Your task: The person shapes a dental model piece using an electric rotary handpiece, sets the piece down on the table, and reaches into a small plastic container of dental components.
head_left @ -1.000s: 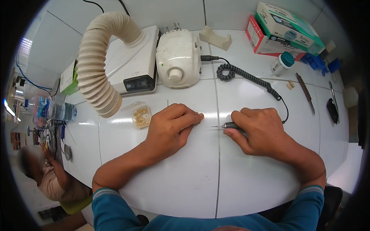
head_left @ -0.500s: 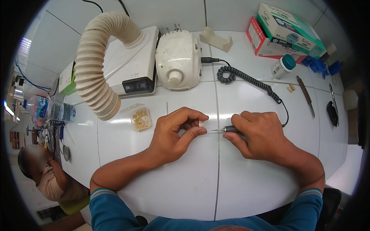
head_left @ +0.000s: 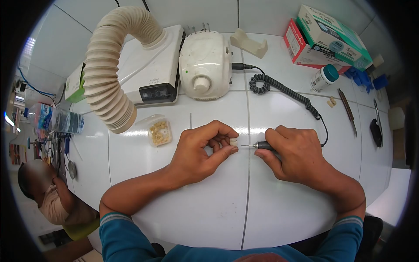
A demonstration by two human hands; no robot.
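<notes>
Between thumb and fingers, my left hand [head_left: 203,148] pinches a small off-white tooth-like piece [head_left: 233,142], mostly covered by the fingertips. My right hand [head_left: 294,150] is wrapped around a dark rotary handpiece [head_left: 264,146]. Its thin metal bur [head_left: 248,145] points left, its tip close to the piece; whether they touch I cannot tell. A coiled black cord [head_left: 286,93] runs from the handpiece to the white control unit [head_left: 205,65]. Left of my left hand sits a small clear container [head_left: 151,123] of yellowish tooth-like pieces [head_left: 159,132].
A ribbed suction hose [head_left: 102,65] arches from a white box unit [head_left: 168,65] at the back left. Glove boxes [head_left: 329,37], a white bottle [head_left: 324,78], a brown pointed tool [head_left: 347,112] and tweezers [head_left: 378,115] lie right. Another person [head_left: 54,196] sits at far left.
The left hand has turned the small piece slightly, so more of it shows past the fingertips. The bur stays close beside it. The whole view has shifted a little.
</notes>
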